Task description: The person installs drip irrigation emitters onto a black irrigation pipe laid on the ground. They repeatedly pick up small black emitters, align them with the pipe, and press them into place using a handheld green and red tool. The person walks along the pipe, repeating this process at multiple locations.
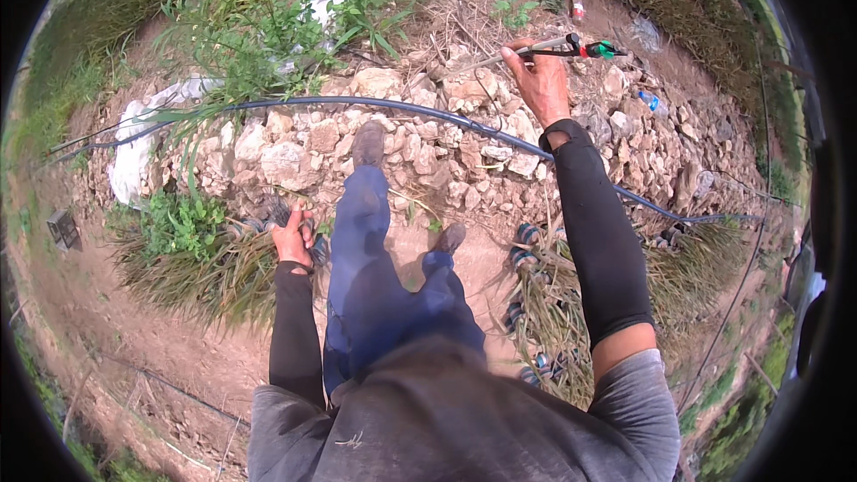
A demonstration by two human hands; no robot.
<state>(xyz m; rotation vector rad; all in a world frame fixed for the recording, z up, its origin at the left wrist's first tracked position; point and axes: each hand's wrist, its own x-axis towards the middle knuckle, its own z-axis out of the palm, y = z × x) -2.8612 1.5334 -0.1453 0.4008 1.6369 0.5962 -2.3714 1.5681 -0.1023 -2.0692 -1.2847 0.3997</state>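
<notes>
My right hand, raised over the rocks, is closed on a thin pale stake with a black fitting and a red-and-green sprinkler head at its right end. My left hand is lower, curled beside grassy plants and dark bundled items; what it holds, if anything, I cannot make out. A blue-grey hose curves across the pale rocks, passing under my right forearm. My left boot rests among the rocks, the other boot on bare soil.
White plastic sheeting lies at the left among weeds. A blue plastic bottle and a red-and-white container lie right. Several striped bundles sit in dry grass right of my legs. A dark boxy object is at far left.
</notes>
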